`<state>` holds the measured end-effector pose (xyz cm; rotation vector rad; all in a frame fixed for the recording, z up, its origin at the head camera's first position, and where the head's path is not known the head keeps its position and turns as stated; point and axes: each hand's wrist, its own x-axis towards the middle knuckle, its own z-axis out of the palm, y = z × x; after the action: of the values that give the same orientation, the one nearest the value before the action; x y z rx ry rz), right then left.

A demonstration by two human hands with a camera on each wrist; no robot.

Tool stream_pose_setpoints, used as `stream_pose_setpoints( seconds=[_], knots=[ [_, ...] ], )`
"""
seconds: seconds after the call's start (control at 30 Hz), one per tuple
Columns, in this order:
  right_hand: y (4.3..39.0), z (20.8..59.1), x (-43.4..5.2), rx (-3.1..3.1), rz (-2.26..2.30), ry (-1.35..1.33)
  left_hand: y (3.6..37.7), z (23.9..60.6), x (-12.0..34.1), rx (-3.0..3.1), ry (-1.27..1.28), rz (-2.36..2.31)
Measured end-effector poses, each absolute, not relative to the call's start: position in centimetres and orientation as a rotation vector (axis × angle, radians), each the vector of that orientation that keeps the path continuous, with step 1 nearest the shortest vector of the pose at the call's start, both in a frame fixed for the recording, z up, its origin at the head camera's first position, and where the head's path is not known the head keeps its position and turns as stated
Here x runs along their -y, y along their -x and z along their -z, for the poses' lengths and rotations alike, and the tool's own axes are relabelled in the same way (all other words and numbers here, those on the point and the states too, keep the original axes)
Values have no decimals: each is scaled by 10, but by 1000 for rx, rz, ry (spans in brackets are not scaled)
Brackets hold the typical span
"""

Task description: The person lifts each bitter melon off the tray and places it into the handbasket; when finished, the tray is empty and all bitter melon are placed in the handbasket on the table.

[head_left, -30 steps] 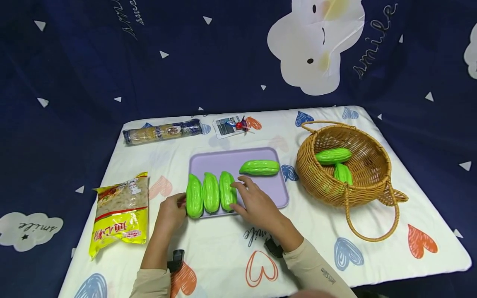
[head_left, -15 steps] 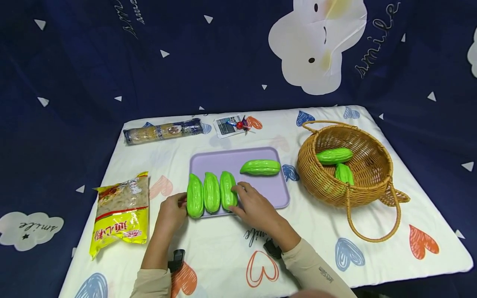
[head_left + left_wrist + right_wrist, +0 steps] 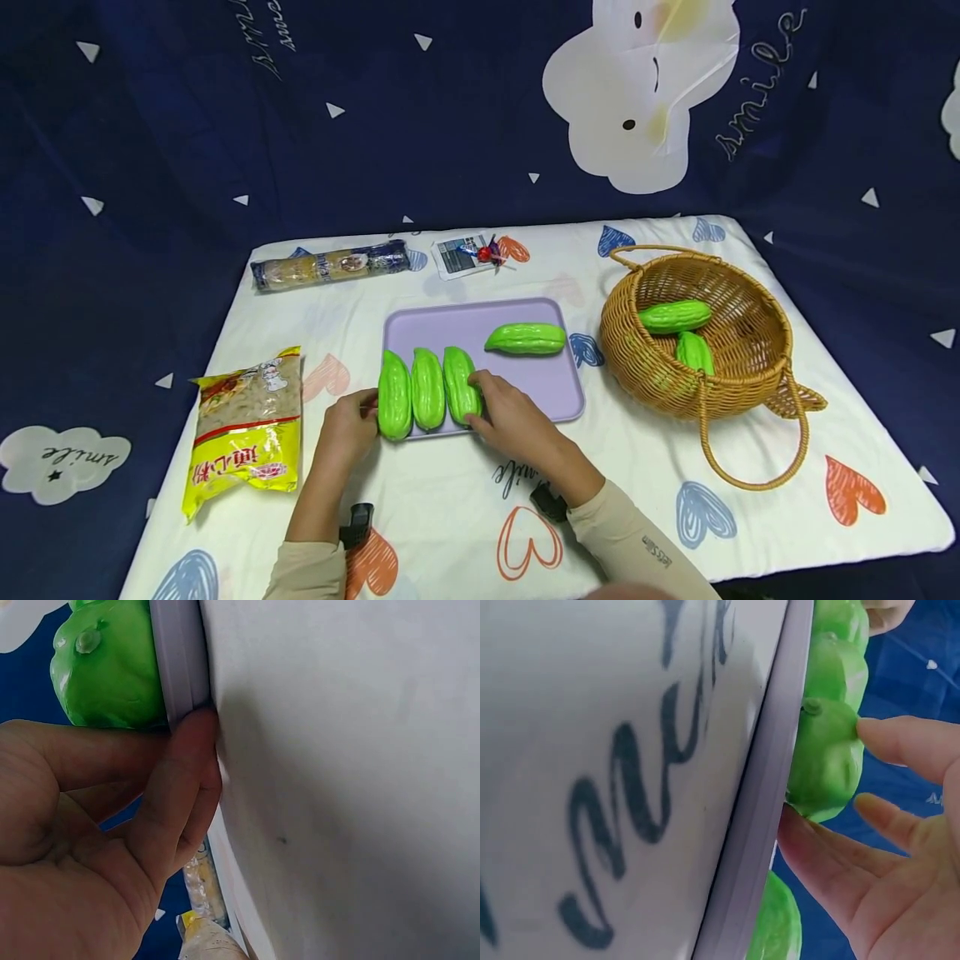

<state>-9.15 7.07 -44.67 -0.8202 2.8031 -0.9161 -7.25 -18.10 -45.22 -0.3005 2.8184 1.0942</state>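
In the head view, three green toy bitter melons stand side by side at the left of a lilac tray (image 3: 450, 321). My right hand (image 3: 521, 425) holds the rightmost of these, a bitter melon (image 3: 460, 383), with thumb and fingertips on its surface in the right wrist view. Beside it lie a middle bitter melon (image 3: 428, 387) and a left one (image 3: 394, 396). My left hand (image 3: 347, 429) grips the tray's left edge, its bent fingertips (image 3: 196, 735) on the outer wall in the left wrist view. A separate bitter melon (image 3: 525, 338) lies sideways at the tray's back right.
A wicker basket (image 3: 622, 358) on the right holds two bitter melons. A yellow pasta bag (image 3: 243, 433) lies at the left. Toward the back are a long noodle packet (image 3: 330, 265) and a flat packet (image 3: 459, 257) with a red lollipop (image 3: 484, 253).
My right hand has shifted slightly down, closing in on the rightmost bitter melon of the row, whose near end has turned a little to the right. My left hand stays at the tray edge.
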Motion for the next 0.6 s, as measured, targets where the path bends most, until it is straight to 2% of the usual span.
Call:
stream_pose_setpoints(
  seconds=[0.6],
  knots=[
    [91,445,-68,-2803,874,802,73,453,181,-2843,280,-1106]
  ],
)
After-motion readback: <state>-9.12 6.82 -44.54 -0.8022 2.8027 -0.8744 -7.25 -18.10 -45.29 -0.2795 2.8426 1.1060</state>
